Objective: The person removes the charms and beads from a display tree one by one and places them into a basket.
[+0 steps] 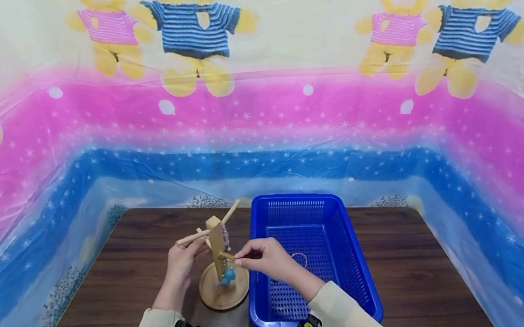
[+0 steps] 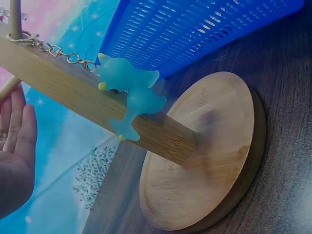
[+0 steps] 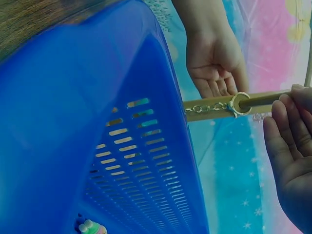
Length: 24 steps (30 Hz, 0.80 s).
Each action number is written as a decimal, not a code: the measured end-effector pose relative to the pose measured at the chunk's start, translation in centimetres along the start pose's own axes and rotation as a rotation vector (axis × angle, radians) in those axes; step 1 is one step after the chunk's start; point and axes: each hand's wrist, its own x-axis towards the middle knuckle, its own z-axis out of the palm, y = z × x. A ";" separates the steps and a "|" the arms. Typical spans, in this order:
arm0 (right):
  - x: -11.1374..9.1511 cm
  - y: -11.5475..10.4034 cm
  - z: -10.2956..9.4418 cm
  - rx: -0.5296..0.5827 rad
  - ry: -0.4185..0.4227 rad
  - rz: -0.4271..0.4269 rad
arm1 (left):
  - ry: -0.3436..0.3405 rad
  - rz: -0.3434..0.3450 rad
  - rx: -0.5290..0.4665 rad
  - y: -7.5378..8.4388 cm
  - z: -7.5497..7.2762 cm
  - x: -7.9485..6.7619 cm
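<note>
A wooden stand has a round base (image 1: 223, 286), an upright post (image 2: 73, 87) and several pegs. My left hand (image 1: 179, 263) holds a peg (image 1: 192, 238) on the stand's left side. My right hand (image 1: 264, 258) pinches the end of the peg (image 3: 265, 100) that faces the basket, thumb on one side and fingers on the other. Round this peg hangs the metal ring (image 3: 240, 104) of a keychain. Its chain (image 2: 61, 52) leads to teal rubbery figures with yellow tips (image 2: 129, 80), which dangle against the post above the base. A pinkish beaded strand (image 1: 225, 236) hangs higher up.
Right of the stand, close beside it, is a blue perforated basket (image 1: 357, 257). Inside lie a pale beaded loop (image 1: 300, 256) and a small green-and-pink charm (image 3: 91, 227). Both stand on a dark wooden table (image 1: 425, 284), with a printed bear curtain (image 1: 293, 129) behind.
</note>
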 end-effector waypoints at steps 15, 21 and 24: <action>-0.1 -0.7 1.6 0.013 -0.023 -0.051 | -0.081 0.007 0.096 0.1 0.7 1.4; -0.1 -0.7 2.5 0.022 0.010 -0.054 | -0.090 0.003 0.124 -0.1 1.1 1.8; -0.1 -0.6 2.9 0.026 0.033 -0.034 | -0.086 -0.006 0.125 0.0 1.3 1.8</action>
